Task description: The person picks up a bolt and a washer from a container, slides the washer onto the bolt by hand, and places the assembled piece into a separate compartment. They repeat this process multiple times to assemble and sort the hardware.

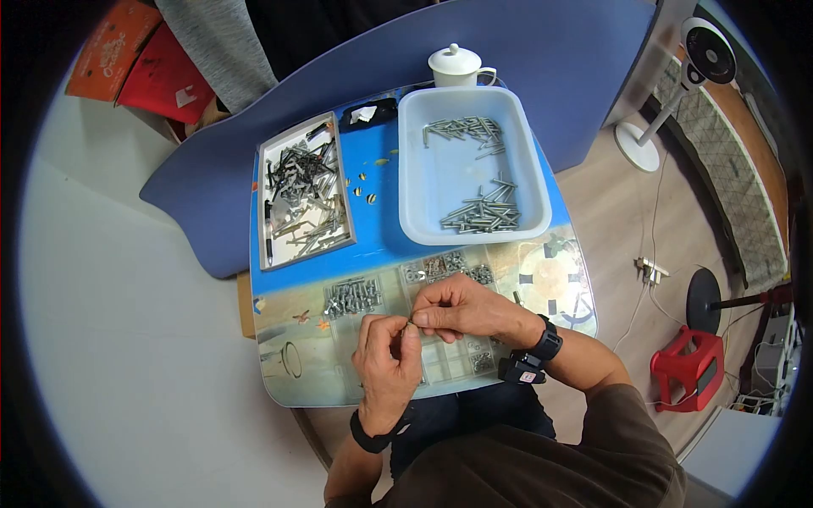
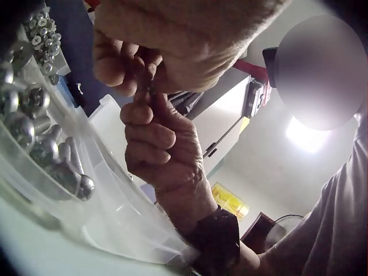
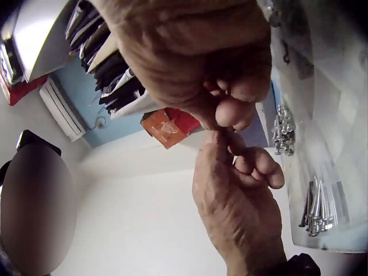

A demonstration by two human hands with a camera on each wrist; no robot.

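Both hands meet fingertip to fingertip over a clear compartment box (image 1: 436, 366). The left hand (image 1: 388, 366) pinches a small dark metal piece (image 1: 411, 323) between thumb and forefinger; its kind is too small to tell. Against the same piece, the right hand (image 1: 474, 310) closes its thumb and forefinger from the other side. In the left wrist view, the piece (image 2: 152, 89) shows as a dark bit between the two hands' fingertips. The right wrist view hides it behind the left hand (image 3: 238, 201) and the right hand (image 3: 190, 52). Screws (image 1: 354, 297) lie in the box's left compartment.
A white-blue tub (image 1: 461, 176) with long bolts stands at the back, beside a lidded white cup (image 1: 455, 66). Back left is a shallow tray (image 1: 350, 222) of mixed screws and bolts. Washers and nuts (image 1: 481, 362) fill small compartments near the right hand. A blue partition (image 1: 356, 72) borders the table.
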